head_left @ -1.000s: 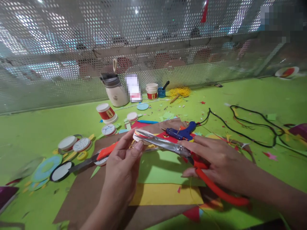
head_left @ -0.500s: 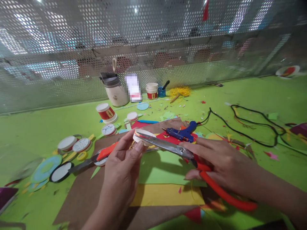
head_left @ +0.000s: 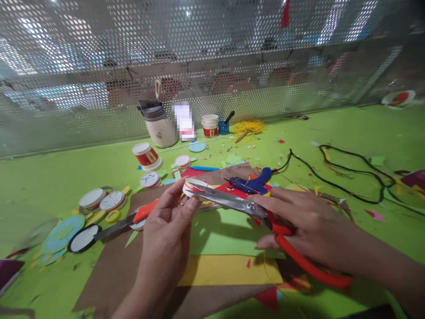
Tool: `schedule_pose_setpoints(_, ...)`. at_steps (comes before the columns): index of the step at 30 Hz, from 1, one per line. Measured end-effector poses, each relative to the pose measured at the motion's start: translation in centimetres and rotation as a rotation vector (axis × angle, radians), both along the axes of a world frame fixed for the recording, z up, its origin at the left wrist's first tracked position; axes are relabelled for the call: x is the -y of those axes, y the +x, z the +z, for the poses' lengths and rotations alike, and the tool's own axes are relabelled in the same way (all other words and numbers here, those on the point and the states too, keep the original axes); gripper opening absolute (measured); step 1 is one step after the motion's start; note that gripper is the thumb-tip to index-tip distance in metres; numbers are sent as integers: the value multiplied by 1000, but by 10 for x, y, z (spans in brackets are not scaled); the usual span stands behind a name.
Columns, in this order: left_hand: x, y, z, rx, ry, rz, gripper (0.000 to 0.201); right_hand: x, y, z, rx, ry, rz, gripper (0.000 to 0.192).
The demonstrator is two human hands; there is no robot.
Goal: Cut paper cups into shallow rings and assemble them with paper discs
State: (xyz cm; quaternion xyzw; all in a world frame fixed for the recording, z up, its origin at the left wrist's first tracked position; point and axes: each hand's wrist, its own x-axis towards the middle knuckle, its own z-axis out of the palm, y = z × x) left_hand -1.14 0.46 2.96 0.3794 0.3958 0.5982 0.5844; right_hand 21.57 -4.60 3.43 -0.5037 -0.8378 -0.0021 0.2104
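Observation:
My left hand (head_left: 169, 230) pinches a small white ring of paper cup rim (head_left: 194, 186) between thumb and fingers above the table. My right hand (head_left: 305, 226) grips red-handled scissors (head_left: 265, 217); their steel blades are slightly apart and point left, with the tips at the ring. Under both hands lie green (head_left: 226, 235), yellow (head_left: 229, 270) and brown (head_left: 116, 270) paper sheets.
A blue glue gun (head_left: 250, 182) with a black cord (head_left: 335, 177) lies just behind my right hand. A second pair of scissors (head_left: 129, 220), cut cup discs (head_left: 102, 199), paper cups (head_left: 146, 156) and a white jug (head_left: 158, 124) stand left and back, before a perforated metal screen (head_left: 212, 57).
The scissors and my right hand shifted slightly, the handles opening a little wider. My left hand still holds the ring in the same place.

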Motion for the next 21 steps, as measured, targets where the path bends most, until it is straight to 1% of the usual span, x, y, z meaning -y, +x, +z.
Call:
schedule_pose_setpoints(6, 1, 2, -1, -29, 27, 26, 43, 1, 1, 0, -6, 17, 26, 54)
schedule_pose_setpoints(11, 2, 3, -1, -30, 48, 26, 37, 1, 0, -2, -12, 4, 21, 55)
schedule_pose_setpoints(21, 5, 7, 2, -33, 9, 57, 37, 2, 1, -1, 6, 38, 21, 52)
